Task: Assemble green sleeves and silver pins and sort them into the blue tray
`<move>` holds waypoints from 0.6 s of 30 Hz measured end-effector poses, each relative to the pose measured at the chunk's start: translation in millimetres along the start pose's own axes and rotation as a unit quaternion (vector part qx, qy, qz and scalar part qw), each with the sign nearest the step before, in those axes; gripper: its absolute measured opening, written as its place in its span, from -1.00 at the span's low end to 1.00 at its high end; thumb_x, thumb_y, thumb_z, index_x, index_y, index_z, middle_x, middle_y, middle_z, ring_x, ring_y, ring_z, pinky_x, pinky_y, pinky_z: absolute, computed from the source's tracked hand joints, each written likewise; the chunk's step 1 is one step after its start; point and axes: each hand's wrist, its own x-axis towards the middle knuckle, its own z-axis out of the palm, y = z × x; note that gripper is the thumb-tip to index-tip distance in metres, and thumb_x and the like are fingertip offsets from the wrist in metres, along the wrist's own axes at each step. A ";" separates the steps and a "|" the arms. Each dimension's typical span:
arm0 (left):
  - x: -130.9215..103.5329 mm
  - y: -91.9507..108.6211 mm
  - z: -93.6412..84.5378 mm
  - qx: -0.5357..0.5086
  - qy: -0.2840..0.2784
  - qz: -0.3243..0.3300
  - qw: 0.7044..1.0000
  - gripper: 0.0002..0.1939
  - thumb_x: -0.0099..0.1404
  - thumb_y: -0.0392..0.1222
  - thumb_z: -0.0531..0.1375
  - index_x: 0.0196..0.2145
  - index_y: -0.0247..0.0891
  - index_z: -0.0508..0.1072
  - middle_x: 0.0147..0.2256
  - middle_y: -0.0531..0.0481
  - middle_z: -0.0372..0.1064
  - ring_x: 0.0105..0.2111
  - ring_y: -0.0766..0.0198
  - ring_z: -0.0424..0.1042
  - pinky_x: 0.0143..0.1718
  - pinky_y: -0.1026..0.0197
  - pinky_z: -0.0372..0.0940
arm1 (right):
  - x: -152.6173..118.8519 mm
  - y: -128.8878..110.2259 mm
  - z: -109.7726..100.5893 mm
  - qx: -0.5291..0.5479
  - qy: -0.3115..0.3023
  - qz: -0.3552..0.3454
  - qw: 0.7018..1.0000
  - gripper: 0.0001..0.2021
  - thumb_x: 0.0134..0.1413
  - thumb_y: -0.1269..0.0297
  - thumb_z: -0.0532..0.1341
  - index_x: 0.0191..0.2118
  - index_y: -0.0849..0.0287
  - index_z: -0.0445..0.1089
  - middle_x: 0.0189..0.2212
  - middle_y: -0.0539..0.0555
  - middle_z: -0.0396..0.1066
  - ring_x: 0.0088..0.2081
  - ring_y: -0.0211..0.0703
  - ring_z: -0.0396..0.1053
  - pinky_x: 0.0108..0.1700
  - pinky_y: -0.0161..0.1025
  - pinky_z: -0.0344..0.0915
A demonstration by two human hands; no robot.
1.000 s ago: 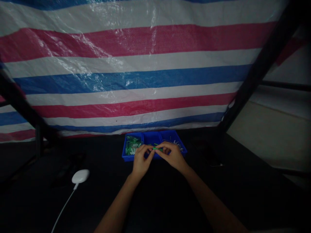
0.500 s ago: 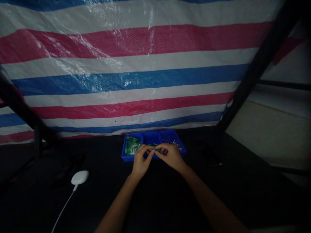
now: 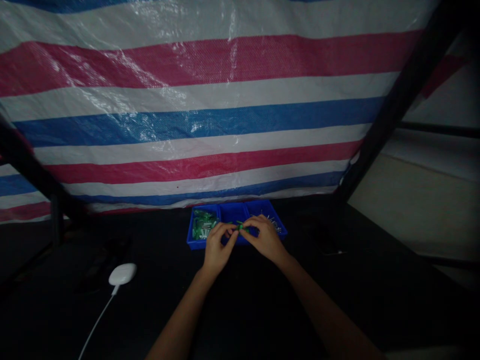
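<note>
My left hand (image 3: 218, 246) and my right hand (image 3: 265, 241) meet fingertip to fingertip over the front edge of a blue divided tray (image 3: 197, 245). Between them is a small green piece (image 3: 240, 227), pinched by the thumb and fingers of both hands. The tray's left compartment holds green parts (image 3: 204, 218) with silvery pins among them. Thin metal pins (image 3: 277, 227) lie in the right compartment, partly behind my right hand. Some green bits show in the middle compartment behind my fingers.
A white rounded device (image 3: 122, 274) with a cable lies on the black table (image 3: 157, 290) at the left. Behind the tray hangs a striped plastic sheet (image 3: 210, 120). Dark slanted posts (image 3: 390, 110) flank it. A dark flat object (image 3: 326, 240) rests right of the tray.
My right hand's fingers have shifted slightly up and now cover the piece differently. My left hand has hardly moved; both hands still hold the green piece.
</note>
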 end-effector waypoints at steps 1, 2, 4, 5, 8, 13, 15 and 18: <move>-0.3 -0.3 0.1 0.004 -0.001 0.001 1.000 -0.83 0.23 -0.18 0.12 -0.26 -0.25 0.43 -0.43 -0.01 0.29 -0.42 0.31 0.29 -0.32 0.21 0.24 | 0.3 1.8 -0.5 -0.008 0.004 0.005 1.000 -0.93 0.00 0.29 0.19 -0.42 0.10 0.42 -0.39 0.03 0.45 -0.31 -0.12 0.31 -0.17 -0.14 0.16; -0.7 -0.6 0.2 0.007 -0.002 0.002 1.000 -0.84 0.23 -0.18 0.12 -0.26 -0.25 0.43 -0.44 0.00 0.29 -0.42 0.31 0.29 -0.32 0.21 0.24 | 0.5 3.7 -1.0 -0.016 0.007 0.010 1.000 -0.92 0.00 0.28 0.19 -0.42 0.10 0.42 -0.39 0.04 0.45 -0.30 -0.11 0.30 -0.16 -0.14 0.15; -1.2 -1.5 0.7 0.013 -0.002 0.002 1.000 -0.84 0.23 -0.18 0.11 -0.26 -0.25 0.43 -0.45 0.01 0.28 -0.43 0.31 0.29 -0.32 0.21 0.23 | 0.8 7.7 -1.4 -0.033 0.011 0.015 0.999 -0.92 0.00 0.27 0.19 -0.41 0.09 0.43 -0.38 0.04 0.45 -0.29 -0.10 0.29 -0.14 -0.12 0.14; -1.4 -2.0 1.0 0.015 -0.003 0.001 1.000 -0.84 0.23 -0.18 0.11 -0.27 -0.25 0.43 -0.45 0.01 0.28 -0.43 0.31 0.29 -0.32 0.22 0.22 | 0.9 9.7 -1.5 -0.041 0.012 0.017 0.999 -0.92 0.00 0.26 0.20 -0.42 0.09 0.43 -0.38 0.04 0.45 -0.28 -0.10 0.29 -0.13 -0.11 0.14; -1.6 -2.7 1.8 0.022 -0.009 -0.005 1.000 -0.85 0.24 -0.20 0.10 -0.28 -0.26 0.43 -0.45 0.02 0.28 -0.43 0.32 0.29 -0.31 0.22 0.21 | 0.7 14.2 -0.9 -0.060 0.012 0.025 0.998 -0.92 -0.02 0.25 0.21 -0.43 0.08 0.44 -0.37 0.05 0.45 -0.26 -0.08 0.28 -0.14 -0.10 0.14; -1.3 -2.3 2.3 0.025 -0.016 -0.010 1.000 -0.85 0.24 -0.20 0.10 -0.27 -0.26 0.42 -0.44 0.01 0.29 -0.43 0.32 0.29 -0.30 0.21 0.21 | -0.3 15.6 0.1 -0.075 0.016 0.041 0.996 -0.92 -0.04 0.23 0.23 -0.45 0.07 0.45 -0.35 0.05 0.44 -0.22 -0.04 0.25 -0.17 -0.10 0.14; -1.3 -2.1 2.3 0.026 -0.016 -0.010 0.999 -0.85 0.24 -0.20 0.10 -0.27 -0.25 0.42 -0.44 0.01 0.29 -0.43 0.32 0.29 -0.30 0.21 0.21 | -0.6 14.8 0.0 -0.078 0.019 0.043 0.996 -0.92 -0.04 0.23 0.23 -0.47 0.07 0.45 -0.35 0.05 0.44 -0.22 -0.03 0.24 -0.17 -0.09 0.14; -1.4 -2.0 2.2 0.027 -0.011 -0.005 1.000 -0.85 0.23 -0.20 0.10 -0.27 -0.25 0.42 -0.43 0.01 0.30 -0.43 0.31 0.29 -0.30 0.21 0.22 | -0.8 13.6 -0.3 -0.080 0.024 0.041 0.996 -0.91 -0.05 0.24 0.24 -0.48 0.07 0.45 -0.35 0.06 0.44 -0.22 -0.02 0.24 -0.17 -0.08 0.15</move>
